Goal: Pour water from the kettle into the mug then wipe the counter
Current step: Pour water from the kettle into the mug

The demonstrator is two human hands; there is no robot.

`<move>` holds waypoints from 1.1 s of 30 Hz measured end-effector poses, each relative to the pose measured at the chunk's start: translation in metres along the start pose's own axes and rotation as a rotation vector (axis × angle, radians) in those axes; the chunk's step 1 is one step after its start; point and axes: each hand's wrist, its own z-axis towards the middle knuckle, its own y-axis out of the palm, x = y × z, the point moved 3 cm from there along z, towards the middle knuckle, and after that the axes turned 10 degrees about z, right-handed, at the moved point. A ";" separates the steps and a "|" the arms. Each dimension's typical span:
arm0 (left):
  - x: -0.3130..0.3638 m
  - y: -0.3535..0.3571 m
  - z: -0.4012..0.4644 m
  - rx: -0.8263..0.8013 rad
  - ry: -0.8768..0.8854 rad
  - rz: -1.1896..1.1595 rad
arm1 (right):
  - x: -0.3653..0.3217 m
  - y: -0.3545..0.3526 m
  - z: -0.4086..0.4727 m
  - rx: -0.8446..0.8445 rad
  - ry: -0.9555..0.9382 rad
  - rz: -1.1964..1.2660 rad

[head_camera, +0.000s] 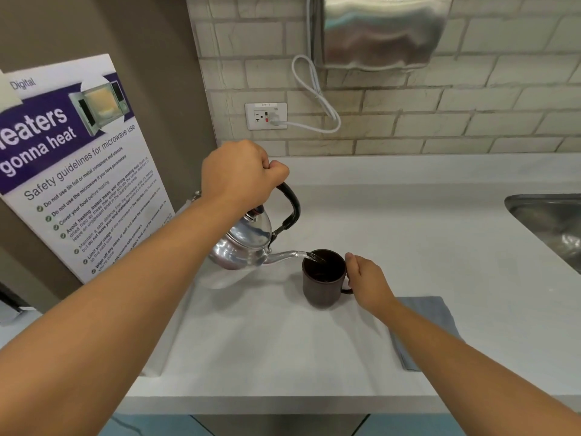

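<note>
counter (283, 341) front clear, sink (547, 221) right

Left hand (242, 174): raised, fist closed, knuckles up, wrist bent downward, bare forearm extended from lower left. Right hand (366, 280): lower, fingers curled in a closed grip, thumb up, bare forearm extended from lower right. Hands well apart.

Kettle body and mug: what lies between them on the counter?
In the head view, only bare counter lies between the kettle and the mug; above it, the spout bridges the gap, pouring water.
</note>
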 end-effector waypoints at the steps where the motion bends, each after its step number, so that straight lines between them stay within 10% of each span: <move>1: 0.000 -0.001 0.001 0.000 0.006 0.003 | 0.000 0.000 0.000 0.000 0.000 0.000; 33: -0.005 0.010 0.003 0.007 0.014 -0.039 | -0.001 -0.001 -0.002 0.007 0.002 -0.005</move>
